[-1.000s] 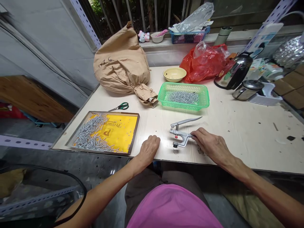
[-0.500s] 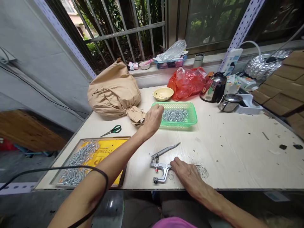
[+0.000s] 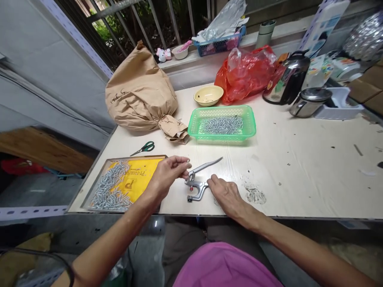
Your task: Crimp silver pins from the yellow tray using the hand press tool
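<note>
Holding the silver metal hand-press pliers (image 3: 202, 186) by the lower handle's end: right grip (image 3: 227, 195), fingers closed. Left grip (image 3: 167, 172) pinched narrow just beside the upper lever (image 3: 209, 163); cannot tell what it holds. Pliers sit between the grips, over the pale flat tabletop (image 3: 299, 175). Beyond them: rectangular green plastic basket (image 3: 221, 137) of small silver metal pieces (image 3: 223, 125).

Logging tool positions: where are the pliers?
Near the middle of the head view, the pliers are in the right hand, in front of the green basket, with the left hand close on their left.
</note>
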The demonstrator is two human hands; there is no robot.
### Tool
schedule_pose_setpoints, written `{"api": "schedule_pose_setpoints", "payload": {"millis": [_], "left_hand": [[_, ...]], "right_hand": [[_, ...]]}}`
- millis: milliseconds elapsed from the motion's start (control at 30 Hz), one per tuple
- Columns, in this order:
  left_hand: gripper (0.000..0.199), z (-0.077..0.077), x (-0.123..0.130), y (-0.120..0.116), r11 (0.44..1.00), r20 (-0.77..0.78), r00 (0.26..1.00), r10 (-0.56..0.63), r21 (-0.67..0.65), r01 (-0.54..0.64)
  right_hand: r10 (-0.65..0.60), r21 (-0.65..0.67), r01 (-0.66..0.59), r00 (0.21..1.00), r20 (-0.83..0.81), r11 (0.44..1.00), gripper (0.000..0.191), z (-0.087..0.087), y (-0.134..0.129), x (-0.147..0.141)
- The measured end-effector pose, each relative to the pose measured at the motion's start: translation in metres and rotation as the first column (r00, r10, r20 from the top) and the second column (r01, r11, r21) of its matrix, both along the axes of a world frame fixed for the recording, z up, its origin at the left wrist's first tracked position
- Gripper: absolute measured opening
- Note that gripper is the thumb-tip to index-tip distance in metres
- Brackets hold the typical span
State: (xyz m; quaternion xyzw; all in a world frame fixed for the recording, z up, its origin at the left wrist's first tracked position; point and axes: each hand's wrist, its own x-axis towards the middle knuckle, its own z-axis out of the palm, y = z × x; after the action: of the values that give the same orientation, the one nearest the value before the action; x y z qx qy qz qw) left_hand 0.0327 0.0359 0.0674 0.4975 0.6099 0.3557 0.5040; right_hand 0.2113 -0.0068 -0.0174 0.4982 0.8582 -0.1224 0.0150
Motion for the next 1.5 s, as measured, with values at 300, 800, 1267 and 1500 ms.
{"api": "schedule_pose_setpoints", "payload": {"millis": [300, 800, 1267, 1500], "left_hand": [[0.019, -0.063, -0.036, -0.067, 0.887, -0.799, 0.585, -0.137, 0.163, 0.431], [0.015, -0.080, -0.046, -0.071, 0.983, -0.551, 0.818, -0.162, -0.019, 0.182], [0.044, -0.078, -0.018, -0.059, 0.869, 0.111, 0.984, 0.138, -0.490, -0.066], [0.036, -0.073, -0.013, -0.053, 0.843, 0.074, 0.991, 0.112, -0.536, -0.055]], "right_hand": [[-0.033, -0.001, 0.033, 0.996, 0.086, 0.999, 0.029, 0.006, -0.006, -0.001], [-0.057, -0.003, 0.058, 0.987, 0.153, 0.998, 0.028, 0.009, -0.011, -0.005], [-0.075, 0.007, 0.075, 0.984, 0.159, 0.997, 0.029, 0.006, -0.010, -0.006], [-0.084, 0.019, 0.082, 0.985, 0.152, 0.996, 0.027, 0.007, -0.009, -0.006]]}}
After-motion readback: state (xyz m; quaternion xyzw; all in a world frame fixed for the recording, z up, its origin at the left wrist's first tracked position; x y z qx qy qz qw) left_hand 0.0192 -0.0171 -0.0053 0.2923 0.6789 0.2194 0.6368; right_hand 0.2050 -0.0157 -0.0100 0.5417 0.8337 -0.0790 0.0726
